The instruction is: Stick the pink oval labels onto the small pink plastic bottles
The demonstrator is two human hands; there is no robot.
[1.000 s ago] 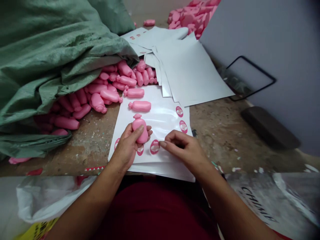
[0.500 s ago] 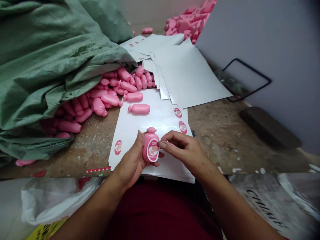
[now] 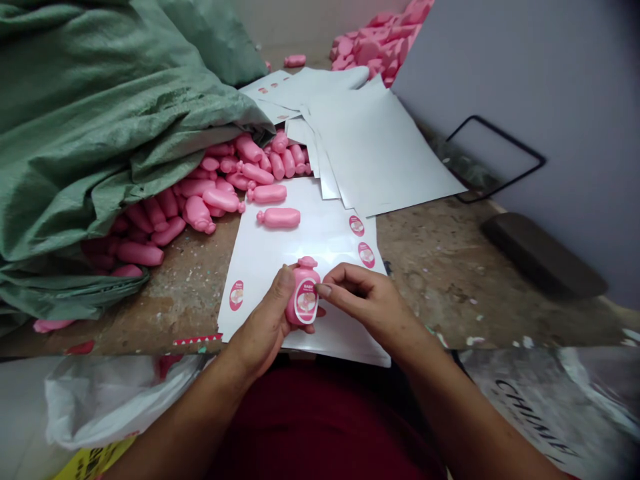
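Note:
A small pink bottle stands nearly upright in my left hand, thumb on one side and fingers curled behind it. An oval pink-and-white sticker covers its front. My right hand has thumb and forefinger pinched together at the sticker's right edge. Beneath both hands lies a white label sheet with a few oval stickers left near its sides. Two unlabelled pink bottles rest on its upper part, the nearer bottle lying on its side.
A green woven sack spills many pink bottles at the left. White sheets overlap behind the label sheet. More pink pieces are heaped at the back. A grey panel with a black wire handle and a dark block are at the right.
The bottle has turned slightly in my left hand, so its sticker faces me more squarely. My right hand's pinch stays at the sticker's edge.

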